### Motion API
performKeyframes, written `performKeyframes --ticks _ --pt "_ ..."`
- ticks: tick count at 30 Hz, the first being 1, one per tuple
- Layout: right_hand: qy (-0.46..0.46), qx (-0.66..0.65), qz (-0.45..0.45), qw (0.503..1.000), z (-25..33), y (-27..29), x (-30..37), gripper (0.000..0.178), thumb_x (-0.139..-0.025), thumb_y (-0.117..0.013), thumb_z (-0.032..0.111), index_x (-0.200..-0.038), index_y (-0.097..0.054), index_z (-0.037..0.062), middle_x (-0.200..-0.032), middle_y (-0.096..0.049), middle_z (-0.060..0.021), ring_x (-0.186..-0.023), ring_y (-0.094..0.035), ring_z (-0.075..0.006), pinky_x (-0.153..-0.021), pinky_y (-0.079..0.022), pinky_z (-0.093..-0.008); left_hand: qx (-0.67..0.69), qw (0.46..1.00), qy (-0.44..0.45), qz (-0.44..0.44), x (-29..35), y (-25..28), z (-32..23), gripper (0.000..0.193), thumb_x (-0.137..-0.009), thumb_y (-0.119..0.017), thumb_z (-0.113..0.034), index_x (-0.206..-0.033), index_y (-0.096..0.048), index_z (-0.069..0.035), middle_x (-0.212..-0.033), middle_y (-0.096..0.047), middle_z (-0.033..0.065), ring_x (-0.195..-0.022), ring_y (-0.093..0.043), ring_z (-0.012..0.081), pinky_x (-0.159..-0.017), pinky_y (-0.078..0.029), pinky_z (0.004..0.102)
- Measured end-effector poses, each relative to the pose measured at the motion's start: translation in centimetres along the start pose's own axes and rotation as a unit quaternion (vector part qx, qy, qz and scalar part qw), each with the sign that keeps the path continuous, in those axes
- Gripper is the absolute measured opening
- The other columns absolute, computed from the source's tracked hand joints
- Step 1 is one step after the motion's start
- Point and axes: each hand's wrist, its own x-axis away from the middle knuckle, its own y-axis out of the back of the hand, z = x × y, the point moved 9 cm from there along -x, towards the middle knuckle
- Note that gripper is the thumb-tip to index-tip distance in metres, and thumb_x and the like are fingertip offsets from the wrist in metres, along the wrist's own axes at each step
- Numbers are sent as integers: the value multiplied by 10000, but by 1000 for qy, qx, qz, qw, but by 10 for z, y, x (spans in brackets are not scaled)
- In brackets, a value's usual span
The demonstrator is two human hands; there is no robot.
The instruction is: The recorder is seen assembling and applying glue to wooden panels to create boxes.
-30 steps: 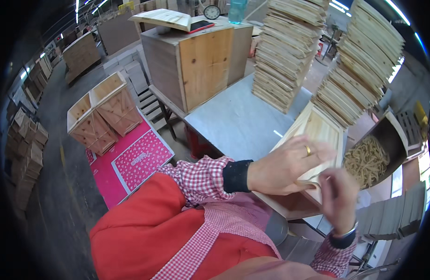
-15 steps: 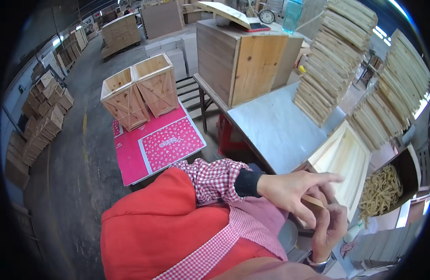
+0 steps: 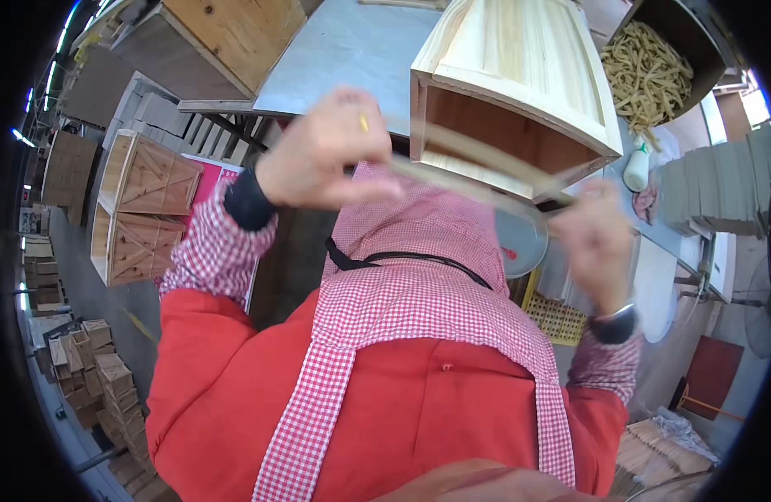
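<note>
A tan rubber band (image 3: 469,186), blurred by motion, is stretched as a two-strand loop between my hands. My left hand (image 3: 327,155), a gold ring on one finger, has its fingers curled around one end with the thumb sticking out. At the other end, my right hand (image 3: 594,243) grips the loop; its fingers are smeared. Just beyond the band, a pale wooden box (image 3: 519,42) lies on its side at the table edge, its open, darker inside facing me. The band passes in front of that opening.
Behind the box is a bin of tan bands (image 3: 649,71). A white bottle (image 3: 636,170) and stacked grey boards (image 3: 720,184) stand at right. A large wooden case (image 3: 226,38) sits on the table (image 3: 343,50) at left, above two wooden crates (image 3: 159,171). A round stool (image 3: 519,243) is below.
My view has swung right and down. My hands, close together before, have moved apart and now stretch the band between them.
</note>
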Motion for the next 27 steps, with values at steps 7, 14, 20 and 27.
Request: performKeyframes --ticks 7,14,20,27 --pt "-111 100 -181 972 -146 106 69 76 -843 -609 19 -774 -592 -10 -807 -599 -63 -836 -575 -149 -689 -436 -246 -206 978 14 31 33 6 79 249 -745 -742 -270 -837 -582 -102 -928 -579 55 -1027 -571 261 -966 -375 426" --pt "-61 236 -37 969 -130 -49 84 113 -722 -665 66 -685 -559 73 -959 -653 -23 -1176 -523 -235 -902 -373 -438 -253 957 78 121 99 -131 94 301 -824 -650 -298 -1089 -609 -162 -1209 -546 38 -1287 -410 212 -1071 -279 498" --pt "-56 352 -21 934 -154 -66 66 91 -696 -658 95 -723 -574 71 -919 -631 -32 -1093 -539 -241 -915 -375 -447 -299 945 83 100 98 -154 111 379 -854 -591 -374 -1172 -607 -167 -1250 -522 43 -1320 -361 210 -1093 -249 511" --pt "24 226 -170 959 -143 -41 52 214 -623 -698 98 -799 -583 61 -694 -556 -111 -661 -586 -280 -622 -469 -374 -192 971 71 120 73 -145 102 365 -830 -627 -316 -1075 -628 -46 -1170 -569 125 -1179 -497 250 -1078 -297 491"
